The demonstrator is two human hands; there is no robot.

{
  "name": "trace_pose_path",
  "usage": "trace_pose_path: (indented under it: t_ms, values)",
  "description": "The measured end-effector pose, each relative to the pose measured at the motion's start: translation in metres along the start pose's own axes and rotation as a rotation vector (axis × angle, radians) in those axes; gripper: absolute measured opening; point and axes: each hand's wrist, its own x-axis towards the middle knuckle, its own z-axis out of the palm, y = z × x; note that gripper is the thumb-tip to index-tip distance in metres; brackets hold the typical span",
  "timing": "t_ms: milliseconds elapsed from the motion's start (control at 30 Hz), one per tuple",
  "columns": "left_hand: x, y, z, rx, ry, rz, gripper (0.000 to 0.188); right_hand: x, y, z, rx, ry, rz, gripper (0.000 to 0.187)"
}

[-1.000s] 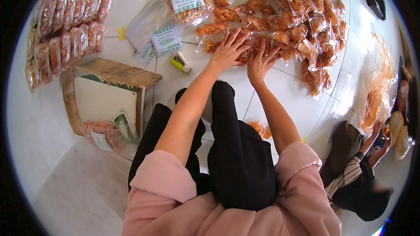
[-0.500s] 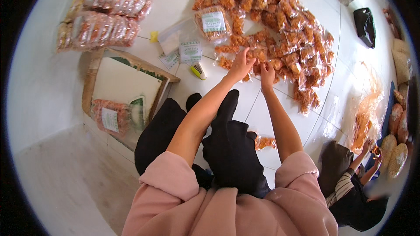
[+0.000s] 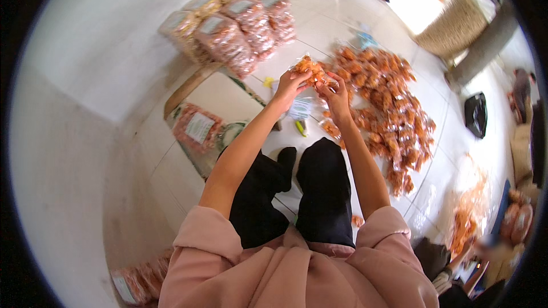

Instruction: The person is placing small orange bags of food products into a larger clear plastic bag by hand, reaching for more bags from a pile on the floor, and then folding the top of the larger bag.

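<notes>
Bagged snacks (image 3: pixel 308 68) come up off the floor in the hands of a worker in rolled pink sleeves, above the white tiles (image 3: pixel 325 17). Half a second ago we see both hands down among the small clear bags; now they meet in mid-air, in front of the chest. The left hand (image 3: pixel 294 86) grips the orange-brown bundle from the left and below, thumb toward its middle, while the right hand (image 3: pixel 334 92) curls its fingers around the right side. We cannot tell whether they hold one bag or several.

The change, as we judge it, moves the work from gathering at floor level to handling a portion apart from the rest. The broad pile of bags (image 3: pixel 382 94) remains spread to the right, still large. Just below the hands we find printed cards (image 3: pixel 299 107) and a green stapler (image 3: pixel 301 128), both untouched.

With the view swung, a wall-side stack of clear packs (image 3: pixel 242 25) shows more fully at upper left. A labelled reddish pack (image 3: pixel 197 126) lies on a low wood-edged board (image 3: pixel 231 100). At lower right, a co-worker's arm (image 3: pixel 459 258) reaches toward other orange-brown snacks (image 3: pixel 462 225), blurred from where we look.
</notes>
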Motion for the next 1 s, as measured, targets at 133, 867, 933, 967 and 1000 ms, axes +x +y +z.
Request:
trace_pose_path:
  t_ms: [133,867,933,967,1000]
  values:
    - [-0.052,0.035,-0.057,0.056,0.238,0.13,0.03,-0.009,-0.007,0.059,0.095,-0.155,-0.002,0.04]
    - [-0.23,-0.104,-0.182,1.546,0.879,-0.165,0.102,-0.175,0.19,0.14,0.227,0.296,0.98,0.018]
    - [-0.232,-0.117,-0.19,1.557,0.941,-0.168,0.094,-0.177,0.193,0.143,0.271,0.092,0.857,0.019]
    - [-0.234,-0.122,-0.196,1.577,1.01,-0.172,0.087,-0.175,0.19,0.146,0.302,0.036,0.821,0.023]
    - [-0.234,-0.126,-0.202,1.577,1.009,-0.183,0.087,-0.173,0.189,0.151,0.3,0.038,0.83,0.023]
